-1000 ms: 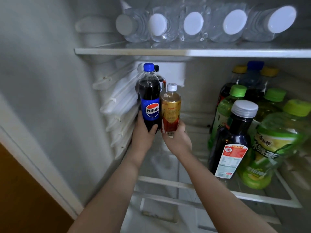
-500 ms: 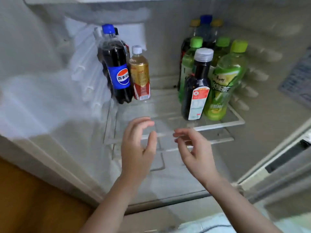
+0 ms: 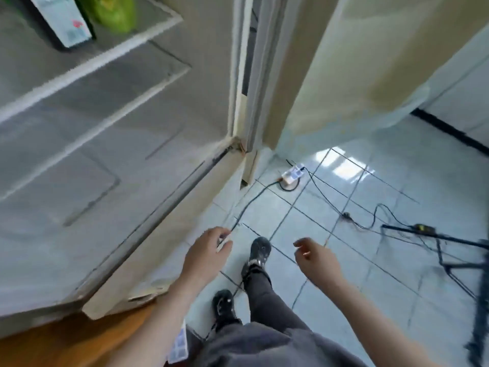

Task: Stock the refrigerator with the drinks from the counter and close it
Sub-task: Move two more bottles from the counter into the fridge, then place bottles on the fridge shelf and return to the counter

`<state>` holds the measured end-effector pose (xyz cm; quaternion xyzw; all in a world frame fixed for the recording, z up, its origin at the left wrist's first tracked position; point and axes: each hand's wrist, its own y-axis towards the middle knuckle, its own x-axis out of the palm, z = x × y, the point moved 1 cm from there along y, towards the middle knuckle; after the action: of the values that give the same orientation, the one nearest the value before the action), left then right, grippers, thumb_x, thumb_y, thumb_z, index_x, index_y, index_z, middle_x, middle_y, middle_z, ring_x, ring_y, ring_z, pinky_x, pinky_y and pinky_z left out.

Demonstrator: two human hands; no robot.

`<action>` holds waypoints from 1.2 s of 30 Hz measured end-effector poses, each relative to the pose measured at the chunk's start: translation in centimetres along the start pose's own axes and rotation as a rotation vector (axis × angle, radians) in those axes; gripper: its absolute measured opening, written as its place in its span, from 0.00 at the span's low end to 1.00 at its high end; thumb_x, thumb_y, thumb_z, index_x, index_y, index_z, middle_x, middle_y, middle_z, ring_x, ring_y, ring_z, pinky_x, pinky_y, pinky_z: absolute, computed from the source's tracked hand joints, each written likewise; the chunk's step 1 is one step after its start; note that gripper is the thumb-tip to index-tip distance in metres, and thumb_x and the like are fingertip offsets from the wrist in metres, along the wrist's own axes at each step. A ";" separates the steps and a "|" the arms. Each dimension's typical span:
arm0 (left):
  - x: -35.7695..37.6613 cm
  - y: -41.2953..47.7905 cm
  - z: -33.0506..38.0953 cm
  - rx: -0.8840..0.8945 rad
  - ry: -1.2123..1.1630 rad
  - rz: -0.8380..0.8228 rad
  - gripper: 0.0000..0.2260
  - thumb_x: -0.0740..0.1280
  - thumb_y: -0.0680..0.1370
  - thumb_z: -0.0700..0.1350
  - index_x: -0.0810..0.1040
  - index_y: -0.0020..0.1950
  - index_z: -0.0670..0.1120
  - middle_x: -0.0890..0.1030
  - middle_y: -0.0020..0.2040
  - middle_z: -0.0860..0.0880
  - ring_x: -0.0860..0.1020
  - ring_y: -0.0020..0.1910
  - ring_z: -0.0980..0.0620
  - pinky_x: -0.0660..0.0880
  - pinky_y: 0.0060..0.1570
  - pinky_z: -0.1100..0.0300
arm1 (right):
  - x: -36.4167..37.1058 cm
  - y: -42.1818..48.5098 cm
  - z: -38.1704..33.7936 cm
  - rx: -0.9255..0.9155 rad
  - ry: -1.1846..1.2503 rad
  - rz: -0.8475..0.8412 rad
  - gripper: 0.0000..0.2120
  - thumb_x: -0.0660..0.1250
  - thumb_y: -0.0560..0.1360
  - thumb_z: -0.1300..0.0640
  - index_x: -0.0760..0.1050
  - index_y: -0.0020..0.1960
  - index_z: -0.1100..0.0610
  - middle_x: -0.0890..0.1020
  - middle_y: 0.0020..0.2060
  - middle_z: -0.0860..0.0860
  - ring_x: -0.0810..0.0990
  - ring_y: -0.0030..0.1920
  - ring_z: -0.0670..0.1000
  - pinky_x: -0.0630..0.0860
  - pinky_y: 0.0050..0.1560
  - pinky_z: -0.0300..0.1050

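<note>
1. The view has swung down and away from the shelves. A second ago both hands grip a cola bottle and a tea bottle deep inside the refrigerator (image 3: 105, 154). Half a second ago the fingers are already off them, and now those two bottles are out of view.
2. The left hand (image 3: 209, 254) holds nothing, its fingers loosely curled, and hangs over the floor (image 3: 370, 260) just right of the refrigerator's lower front edge.
3. The right hand (image 3: 316, 258) is also empty, with its fingers half bent. It is level with the left hand, with a shoe (image 3: 260, 250) showing between them.
4. Of the drinks, only the bottoms of a dark bottle (image 3: 66, 22) and a green bottle (image 3: 113, 14) show. They stand on a shelf (image 3: 79, 67) far up and left of the left hand.
5. The door (image 3: 344, 62) stands open, above and beyond the right hand, so closing is not yet done.
6. That pair looks stocked, and the person seems to be turning away, probably towards the table for more. The table is out of view, so I cannot tell whether any drinks remain.
7. A power strip (image 3: 291, 176) and its cable lie on the floor ahead of the hands and could catch a foot
</note>
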<state>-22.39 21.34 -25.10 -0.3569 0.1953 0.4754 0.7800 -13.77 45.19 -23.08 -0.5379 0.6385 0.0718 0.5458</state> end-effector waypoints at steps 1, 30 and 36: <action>2.0 -0.1 -0.6 -0.036 0.075 -0.126 0.13 0.64 0.78 0.51 0.74 0.62 0.51 0.77 0.59 0.54 0.76 0.55 0.54 0.71 0.52 0.61 | 0.7 -1.0 2.6 0.101 -0.026 -0.068 0.11 0.60 0.76 0.54 0.74 0.57 0.47 0.81 0.48 0.46 0.79 0.52 0.51 0.68 0.45 0.41; 48.7 -16.7 25.3 0.281 0.922 -0.974 0.14 0.61 0.78 0.51 0.75 0.63 0.50 0.78 0.63 0.48 0.75 0.62 0.49 0.69 0.56 0.61 | 1.4 -34.6 57.2 1.074 0.735 0.025 0.10 0.59 0.78 0.56 0.77 0.54 0.55 0.82 0.51 0.52 0.78 0.53 0.53 0.73 0.54 0.43; 59.1 -22.2 36.0 0.565 1.033 -1.130 0.13 0.61 0.77 0.51 0.75 0.60 0.51 0.79 0.60 0.51 0.76 0.58 0.50 0.70 0.55 0.60 | 2.3 -38.6 63.8 1.265 1.015 0.188 0.08 0.61 0.76 0.60 0.76 0.41 0.55 0.83 0.41 0.55 0.81 0.47 0.58 0.74 0.46 0.46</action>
<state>23.78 77.15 -30.87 -0.3656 0.4334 -0.2817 0.7741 55.74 71.26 -30.84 -0.0392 0.7703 -0.5090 0.3821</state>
